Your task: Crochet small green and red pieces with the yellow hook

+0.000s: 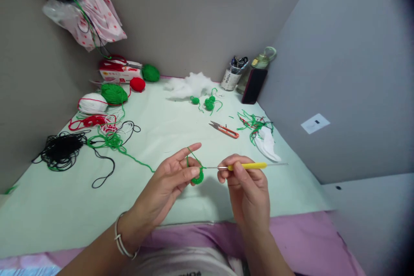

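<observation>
Left hand [171, 177] is pinching nubbly, rounded green crochet piece [198, 177], index finger [181, 153] tensioning yarn [195, 155]; right hand [248, 183] is gripping slim yellow-handled hook [257, 166].

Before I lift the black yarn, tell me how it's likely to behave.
The black yarn will probably be floppy, since it lies in loose loops. It may snag, as strands meet the tangled green yarn. Rolling seems unlikely: the heap is spread out, not balled.

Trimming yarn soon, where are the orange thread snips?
The snips lie right of centre in the head view, beyond the right hand, left of the yarn scraps.
</observation>
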`<state>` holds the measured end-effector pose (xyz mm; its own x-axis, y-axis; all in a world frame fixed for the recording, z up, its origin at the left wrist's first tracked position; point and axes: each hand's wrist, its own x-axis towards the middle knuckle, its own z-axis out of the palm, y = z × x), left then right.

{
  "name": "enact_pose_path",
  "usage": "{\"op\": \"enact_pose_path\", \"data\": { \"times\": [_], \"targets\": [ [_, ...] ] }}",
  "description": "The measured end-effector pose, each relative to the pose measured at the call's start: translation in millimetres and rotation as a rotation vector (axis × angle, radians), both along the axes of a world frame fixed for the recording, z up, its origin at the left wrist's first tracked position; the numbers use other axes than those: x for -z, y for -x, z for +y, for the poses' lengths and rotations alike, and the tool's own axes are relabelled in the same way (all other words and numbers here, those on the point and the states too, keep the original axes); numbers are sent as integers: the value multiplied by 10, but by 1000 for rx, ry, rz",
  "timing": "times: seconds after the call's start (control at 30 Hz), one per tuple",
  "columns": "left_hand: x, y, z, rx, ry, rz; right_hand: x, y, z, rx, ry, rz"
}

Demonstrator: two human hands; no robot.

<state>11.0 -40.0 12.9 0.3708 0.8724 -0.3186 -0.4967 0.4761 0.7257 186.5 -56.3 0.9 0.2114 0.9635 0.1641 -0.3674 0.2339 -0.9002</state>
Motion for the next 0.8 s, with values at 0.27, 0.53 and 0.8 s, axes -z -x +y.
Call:
{"op": "enact_pose_path", "data": {
  "times": [0.27, 0.53, 0.8],
  "targets": [
    [50, -194, -40, -160, -68, -18, 135, 207, 11, 67, -88, -206],
    [77, -90, -3, -197, 15, -107, -11, 165, 22, -154, -191, -553],
    [-36, 141, 141, -167, -87, 24, -21, -391, 885, -70, -106, -1691]
  ]
}}
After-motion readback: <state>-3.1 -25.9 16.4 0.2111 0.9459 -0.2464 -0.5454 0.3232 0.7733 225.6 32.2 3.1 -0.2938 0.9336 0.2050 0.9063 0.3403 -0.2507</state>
